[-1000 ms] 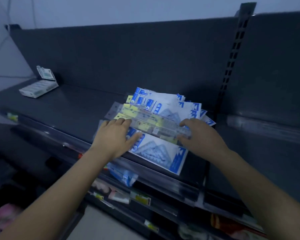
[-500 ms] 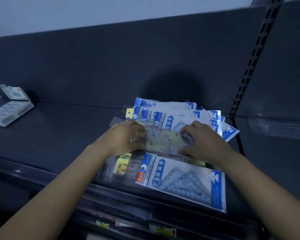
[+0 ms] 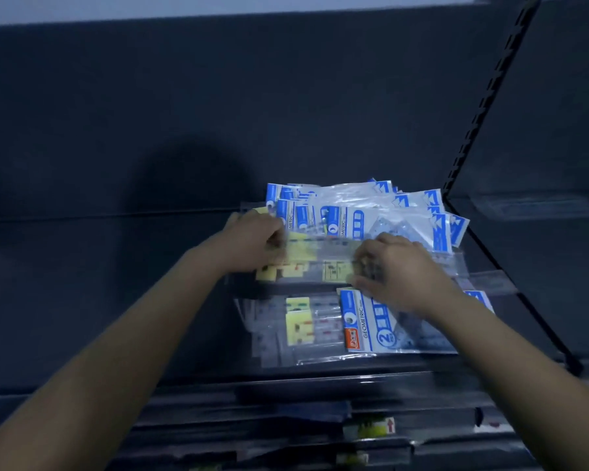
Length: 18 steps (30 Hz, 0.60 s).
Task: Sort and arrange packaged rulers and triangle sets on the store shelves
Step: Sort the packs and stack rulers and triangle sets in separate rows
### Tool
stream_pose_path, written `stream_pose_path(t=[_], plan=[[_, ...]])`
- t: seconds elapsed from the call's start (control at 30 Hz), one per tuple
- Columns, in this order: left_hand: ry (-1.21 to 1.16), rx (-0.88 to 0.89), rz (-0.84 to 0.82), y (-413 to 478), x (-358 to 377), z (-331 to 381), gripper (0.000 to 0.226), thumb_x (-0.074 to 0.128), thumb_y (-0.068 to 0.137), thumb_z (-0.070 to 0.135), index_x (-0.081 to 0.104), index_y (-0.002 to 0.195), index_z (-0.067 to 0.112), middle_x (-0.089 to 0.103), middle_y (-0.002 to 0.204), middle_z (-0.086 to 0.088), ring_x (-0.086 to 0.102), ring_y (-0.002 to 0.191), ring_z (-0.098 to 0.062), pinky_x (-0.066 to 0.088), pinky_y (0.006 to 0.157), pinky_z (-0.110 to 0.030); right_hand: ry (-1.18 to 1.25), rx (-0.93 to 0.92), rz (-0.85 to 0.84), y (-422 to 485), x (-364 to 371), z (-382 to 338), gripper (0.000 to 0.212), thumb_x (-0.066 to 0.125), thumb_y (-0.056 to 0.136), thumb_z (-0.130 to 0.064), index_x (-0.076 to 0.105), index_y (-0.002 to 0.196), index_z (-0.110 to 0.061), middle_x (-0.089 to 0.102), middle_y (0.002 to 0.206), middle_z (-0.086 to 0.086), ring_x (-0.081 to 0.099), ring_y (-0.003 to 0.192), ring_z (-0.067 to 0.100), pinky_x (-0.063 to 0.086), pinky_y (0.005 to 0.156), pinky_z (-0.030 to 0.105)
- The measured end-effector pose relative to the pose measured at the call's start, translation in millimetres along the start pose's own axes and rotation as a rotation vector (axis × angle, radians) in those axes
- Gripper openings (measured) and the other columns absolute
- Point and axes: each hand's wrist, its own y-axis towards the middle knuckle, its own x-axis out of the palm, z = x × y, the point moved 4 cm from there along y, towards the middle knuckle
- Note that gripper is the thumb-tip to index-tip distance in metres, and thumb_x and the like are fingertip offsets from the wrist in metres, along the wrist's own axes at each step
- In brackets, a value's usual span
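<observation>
A bundle of clear ruler packs with yellow labels (image 3: 320, 256) lies crosswise on the dark shelf (image 3: 116, 283). My left hand (image 3: 252, 243) grips its left end and my right hand (image 3: 393, 266) grips its right end. Behind the bundle sits a fanned stack of blue-and-white triangle set packs (image 3: 371, 212). In front lie more ruler packs (image 3: 300, 321) with yellow labels, and one triangle set pack (image 3: 374, 324) marked GEOMETRIC, partly under my right wrist.
The shelf's dark back panel (image 3: 218, 113) rises behind the packs. A slotted upright (image 3: 483, 103) divides this bay from the one on the right. The shelf's front rail (image 3: 286, 396) runs below the packs, with price tags (image 3: 371, 428) on lower shelves.
The camera has moved closer and lower over the shelf. Both hands have lifted the ruler bundle back a little, uncovering more ruler packs in front. The small box at the left has left the view.
</observation>
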Motion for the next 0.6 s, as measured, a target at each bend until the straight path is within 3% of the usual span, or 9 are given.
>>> stream_pose_path(t=[0.1, 0.2, 0.37, 0.47, 0.6], plan=[[-0.055, -0.015, -0.012, -1, -8, -13, 0.008, 0.062, 0.087, 0.031, 0.059, 0.09, 0.023, 0.062, 0.091, 0.011, 0.054, 0.091, -0.013, 0.034, 0.089, -0.032, 0.003, 0.034, -0.014, 7, 0, -3, 0.046, 0.069, 0.078, -0.045, 0.053, 0.116, -0.026, 0.054, 0.109, 0.0, 0.05, 0.104, 0.021, 0.04, 0.094, 0.036], [-0.229, -0.018, 0.002, -7, -16, -17, 0.003, 0.06, 0.09, 0.02, 0.061, 0.088, 0.021, 0.065, 0.084, 0.009, 0.061, 0.082, -0.016, 0.048, 0.081, -0.035, 0.031, 0.039, -0.028, 14, -1, -3, 0.045, 0.072, 0.077, -0.041, 0.052, 0.114, -0.025, 0.051, 0.109, 0.001, 0.048, 0.105, 0.021, 0.041, 0.092, 0.036], [-0.314, -0.048, 0.082, -23, -25, -21, 0.008, 0.059, 0.091, 0.02, 0.062, 0.085, 0.025, 0.065, 0.084, 0.011, 0.062, 0.079, -0.01, 0.05, 0.075, -0.031, 0.064, 0.021, -0.075, 25, 3, -1, 0.029, 0.072, 0.078, -0.032, 0.052, 0.098, -0.023, 0.048, 0.102, -0.002, 0.04, 0.099, 0.016, 0.038, 0.086, 0.031], [-0.352, -0.043, 0.127, -30, -34, -17, 0.017, 0.06, 0.091, 0.02, 0.059, 0.08, 0.032, 0.065, 0.082, 0.011, 0.061, 0.076, -0.007, 0.049, 0.071, -0.025, 0.087, 0.011, -0.109, 28, -2, -1, 0.023, 0.07, 0.081, -0.026, 0.047, 0.081, -0.023, 0.049, 0.087, -0.005, 0.043, 0.089, 0.016, 0.033, 0.079, 0.031], [-0.457, -0.03, 0.194, -30, -46, -3, 0.012, 0.06, 0.091, 0.016, 0.062, 0.085, 0.026, 0.067, 0.08, 0.008, 0.061, 0.067, -0.003, 0.046, 0.066, -0.019, 0.567, 0.046, -0.096, 20, -21, 14, 0.018, 0.072, 0.08, -0.007, 0.056, 0.079, -0.013, 0.063, 0.077, 0.0, 0.058, 0.067, 0.018, 0.051, 0.066, 0.037]])
